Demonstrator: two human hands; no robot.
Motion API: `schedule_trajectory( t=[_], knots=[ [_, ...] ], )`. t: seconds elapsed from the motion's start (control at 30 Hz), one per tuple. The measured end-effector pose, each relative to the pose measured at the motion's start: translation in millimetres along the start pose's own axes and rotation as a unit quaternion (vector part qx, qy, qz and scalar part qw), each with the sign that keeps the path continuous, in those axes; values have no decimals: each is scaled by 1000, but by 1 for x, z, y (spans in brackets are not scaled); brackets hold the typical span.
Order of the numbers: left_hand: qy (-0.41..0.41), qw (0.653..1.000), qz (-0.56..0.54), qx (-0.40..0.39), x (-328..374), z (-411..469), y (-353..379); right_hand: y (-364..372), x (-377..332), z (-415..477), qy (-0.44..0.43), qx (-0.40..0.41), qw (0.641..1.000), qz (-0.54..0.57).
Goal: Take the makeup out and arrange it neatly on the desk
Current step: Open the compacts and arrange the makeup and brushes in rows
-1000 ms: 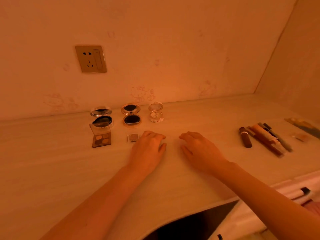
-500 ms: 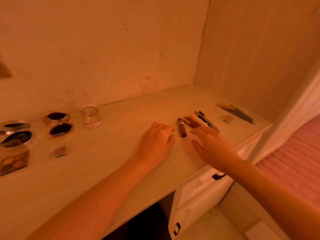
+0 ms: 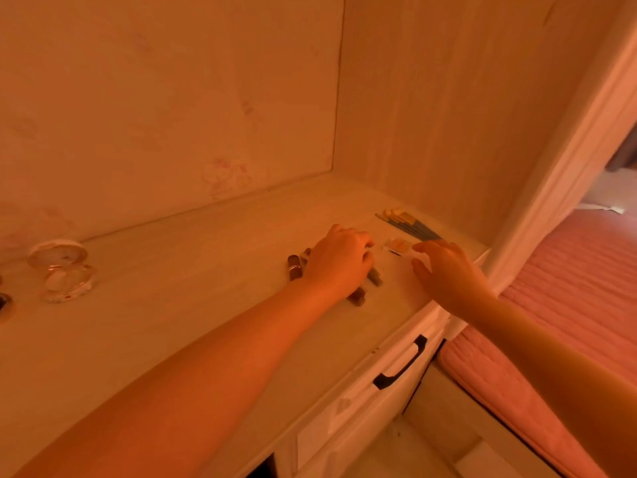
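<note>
My left hand (image 3: 339,262) lies palm down over a row of makeup sticks (image 3: 374,276) on the pale desk (image 3: 193,270), fingers curled. The hand hides most of them, and whether it grips any is unclear. A brown lipstick tube (image 3: 294,267) shows just left of it. My right hand (image 3: 444,270) hovers with fingers apart, its fingertips beside a small square eyeshadow pan (image 3: 398,244). Several makeup brushes (image 3: 410,224) lie behind that, near the side wall. An open clear compact (image 3: 63,270) stands at the far left.
The desk ends in a corner between the back wall and a side panel (image 3: 448,115) on the right. Below the front edge is a drawer with a black handle (image 3: 403,365). A pink bed (image 3: 568,322) sits to the right.
The view has swung right, leaving only the clear compact at the left edge. Both hands have moved right: the left now covers the sticks, the right has reached the small pan.
</note>
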State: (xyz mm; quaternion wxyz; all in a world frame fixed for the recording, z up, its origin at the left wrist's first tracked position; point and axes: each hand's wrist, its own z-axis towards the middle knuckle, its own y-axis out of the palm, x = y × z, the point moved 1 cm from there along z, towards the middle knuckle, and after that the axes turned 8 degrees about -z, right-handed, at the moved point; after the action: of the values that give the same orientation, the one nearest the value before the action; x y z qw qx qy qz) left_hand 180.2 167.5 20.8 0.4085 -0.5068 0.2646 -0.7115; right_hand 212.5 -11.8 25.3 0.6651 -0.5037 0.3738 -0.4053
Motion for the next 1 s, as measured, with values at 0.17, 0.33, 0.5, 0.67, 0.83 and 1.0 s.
schedule_trajectory(
  t=[0.17,0.33,0.5,0.67,0.83,1.0],
  knots=[
    [-40,998,-28,-47,2,42,26,7,11,30,21,-20,1000,-11],
    [-63,992,-5,-113,3,75,42,9,8,44,-10,-54,996,-76],
    [-62,978,57,-193,4,90,48,17,9,53,-36,-77,986,-141],
    [-65,977,40,-199,7,88,47,9,3,46,0,-68,995,-74],
    [-78,983,-61,-152,7,77,41,12,2,42,49,-47,996,54],
    [-67,979,-162,-102,11,66,26,14,3,32,72,10,983,170]
  ],
)
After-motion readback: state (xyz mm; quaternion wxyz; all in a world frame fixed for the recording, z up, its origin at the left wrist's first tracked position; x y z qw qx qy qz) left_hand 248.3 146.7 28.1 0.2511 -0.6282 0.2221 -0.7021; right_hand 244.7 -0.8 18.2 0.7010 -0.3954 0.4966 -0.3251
